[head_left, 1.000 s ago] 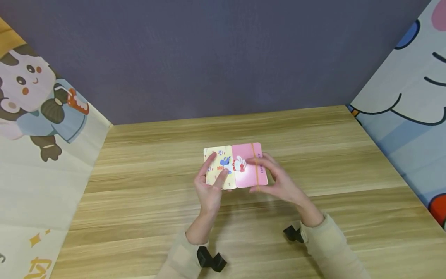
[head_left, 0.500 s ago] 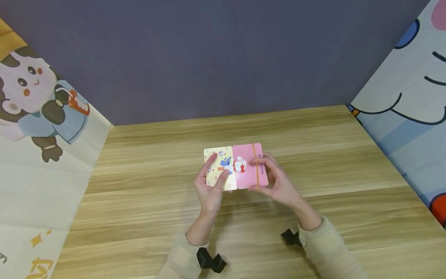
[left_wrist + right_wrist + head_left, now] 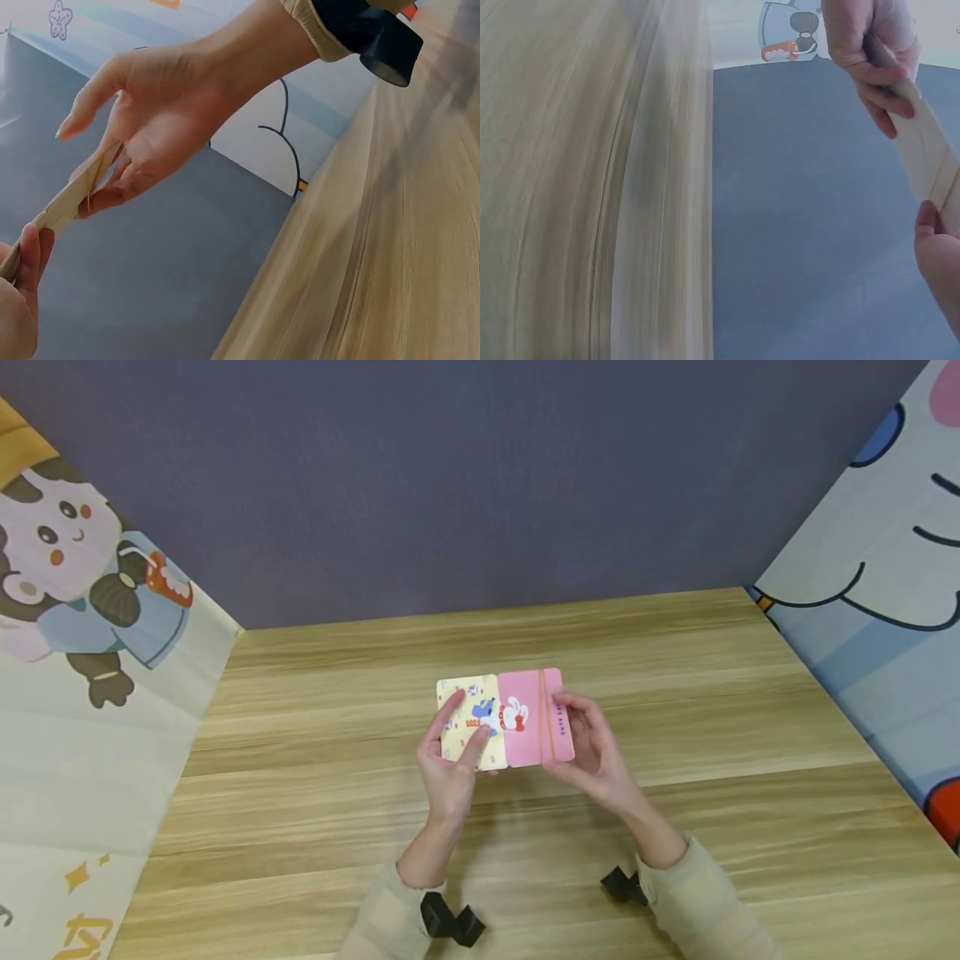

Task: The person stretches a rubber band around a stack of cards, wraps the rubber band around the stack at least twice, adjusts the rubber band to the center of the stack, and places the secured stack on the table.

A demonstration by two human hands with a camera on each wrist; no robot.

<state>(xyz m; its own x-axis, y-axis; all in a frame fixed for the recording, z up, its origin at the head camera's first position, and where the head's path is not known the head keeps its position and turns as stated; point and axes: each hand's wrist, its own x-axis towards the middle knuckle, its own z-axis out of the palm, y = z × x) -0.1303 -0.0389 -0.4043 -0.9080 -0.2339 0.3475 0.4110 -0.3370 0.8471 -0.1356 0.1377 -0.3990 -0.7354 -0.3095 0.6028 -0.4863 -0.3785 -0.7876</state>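
the band (image 3: 542, 718) shows two strands now instead of one, so probably still being worked; booklet (image 3: 510, 718) is up over the table (image 3: 337, 735), left hand's (image 3: 450, 781) fingers pinching its left half, right hand's (image 3: 607, 768) gripping the right end

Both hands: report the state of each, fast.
Left hand: closed, holding the notebook by its yellow half.
Right hand: closed, holding the pink half; whether it also grips the rubber band cannot be told.
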